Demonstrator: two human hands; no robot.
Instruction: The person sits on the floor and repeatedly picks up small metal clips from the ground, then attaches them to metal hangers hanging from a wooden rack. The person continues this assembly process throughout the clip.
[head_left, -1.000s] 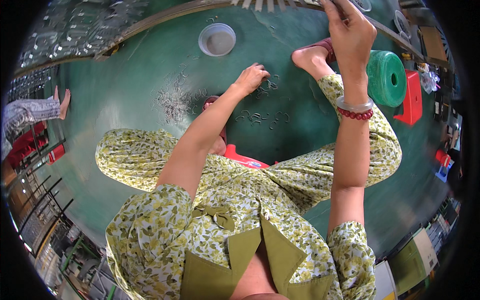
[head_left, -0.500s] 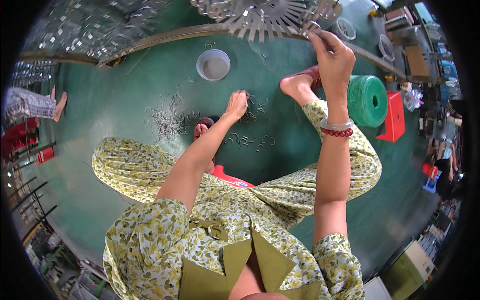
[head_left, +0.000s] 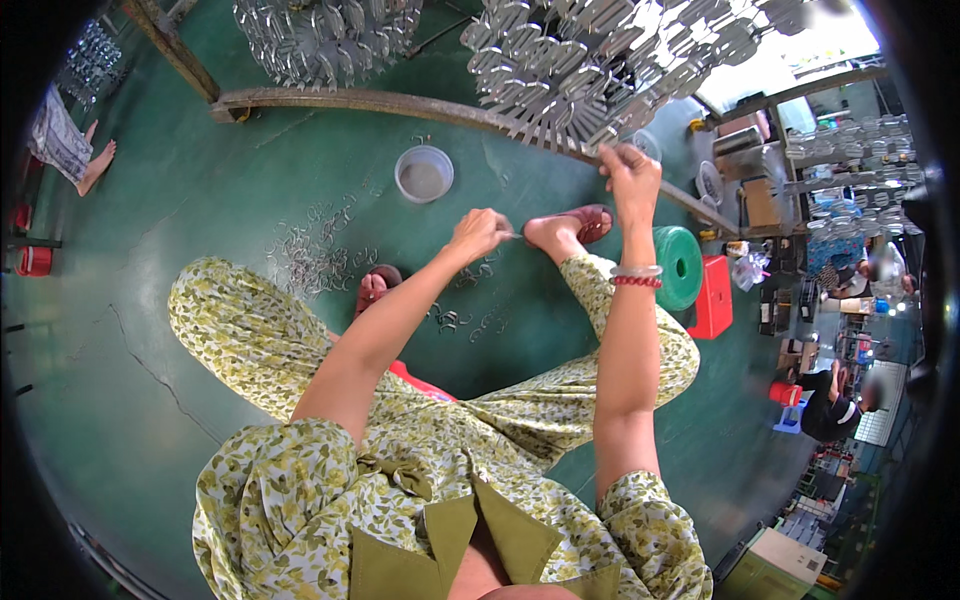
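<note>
The left hand point(head_left: 478, 234) is closed in a pinch around a small metal piece, low over the green floor point(head_left: 150, 330). The right hand point(head_left: 630, 172) is closed on a piece at the rack of metal hooks point(head_left: 590, 70). Loose hooks point(head_left: 310, 262) and a grey bowl point(head_left: 424, 173) lie nearby.

You get even, soft daylight — brightest, nearly blown out, beyond your right hand point(head_left: 628, 180). Shadows are faint. Fisheye bends the edges into a black rim, and the far corners go soft.
</note>
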